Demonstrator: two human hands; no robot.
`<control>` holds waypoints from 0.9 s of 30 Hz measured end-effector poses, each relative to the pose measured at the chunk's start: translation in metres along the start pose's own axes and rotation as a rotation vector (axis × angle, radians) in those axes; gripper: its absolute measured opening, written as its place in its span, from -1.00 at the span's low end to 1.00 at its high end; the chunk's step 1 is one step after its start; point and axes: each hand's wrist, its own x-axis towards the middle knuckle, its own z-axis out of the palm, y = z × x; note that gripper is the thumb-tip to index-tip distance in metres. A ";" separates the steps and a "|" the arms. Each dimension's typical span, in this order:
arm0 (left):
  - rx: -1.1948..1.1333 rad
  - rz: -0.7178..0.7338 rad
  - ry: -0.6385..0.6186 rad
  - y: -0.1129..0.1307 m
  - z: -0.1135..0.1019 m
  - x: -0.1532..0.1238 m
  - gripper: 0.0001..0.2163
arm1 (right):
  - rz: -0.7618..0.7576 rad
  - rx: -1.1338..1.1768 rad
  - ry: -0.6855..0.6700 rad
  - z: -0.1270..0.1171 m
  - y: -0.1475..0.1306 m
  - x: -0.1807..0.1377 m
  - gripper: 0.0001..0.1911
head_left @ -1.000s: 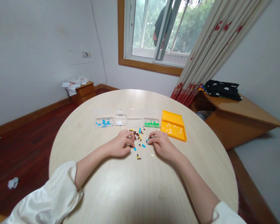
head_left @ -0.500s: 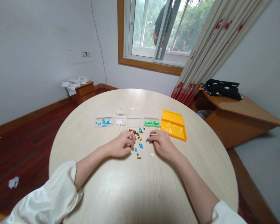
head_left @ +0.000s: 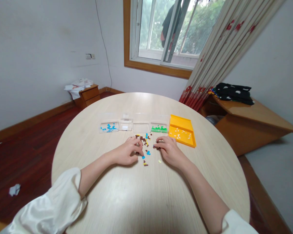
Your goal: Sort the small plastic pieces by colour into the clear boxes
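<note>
Both my hands rest on a round pale wooden table [head_left: 148,201], one on each side of a small heap of tiny bricks [head_left: 145,142], brown, blue and yellow. My left hand [head_left: 127,152] lies curled with its fingertips at the heap's left edge. My right hand [head_left: 169,150] lies curled too, fingertips pinched at the heap's right edge; what they hold is too small to see. A loose pale brick [head_left: 159,161] lies just in front of the right hand.
Behind the heap stands a row of clear boxes: one with blue bricks [head_left: 108,127], two near-empty ones [head_left: 126,125], one with green bricks [head_left: 158,128]. An orange tray [head_left: 182,134] with white bricks lies at the right. A low wooden desk [head_left: 249,120] stands right of the table.
My left hand has slid slightly right toward the blue bricks. My right hand has drawn back a little from the heap's middle to its right edge.
</note>
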 end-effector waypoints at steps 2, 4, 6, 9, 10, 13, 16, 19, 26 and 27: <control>-0.002 0.001 0.005 0.001 -0.001 0.000 -0.72 | 0.002 -0.003 -0.006 -0.001 0.001 0.000 -0.65; -0.009 0.006 0.014 0.001 -0.002 0.000 -0.80 | 0.008 -0.007 -0.017 -0.003 0.001 0.000 -0.66; -0.019 0.017 0.019 0.002 -0.002 0.000 -0.84 | 0.016 -0.011 -0.048 -0.008 0.000 -0.001 -0.66; -0.024 0.024 0.012 0.002 -0.002 0.000 -0.84 | 0.013 -0.002 -0.128 -0.017 -0.006 -0.002 -0.65; -0.022 0.024 0.006 0.001 -0.001 0.000 -0.83 | 0.009 0.005 -0.155 -0.019 -0.009 -0.003 -0.64; -0.005 0.026 -0.009 0.001 0.000 0.000 -0.78 | -0.008 0.030 -0.213 -0.025 -0.019 -0.005 -0.63; 0.015 0.022 -0.024 0.001 0.001 0.001 -0.70 | -0.043 0.051 -0.253 -0.026 -0.027 -0.006 -0.60; 0.029 0.008 -0.023 0.001 0.001 0.001 -0.64 | -0.051 0.052 -0.238 -0.024 -0.029 -0.005 -0.58; 0.093 -0.004 0.029 -0.001 0.003 0.000 -0.51 | -0.070 0.039 -0.224 -0.018 -0.031 -0.003 -0.55; 0.105 -0.006 0.017 0.000 0.003 0.000 -0.51 | -0.074 0.043 -0.236 -0.018 -0.032 -0.003 -0.55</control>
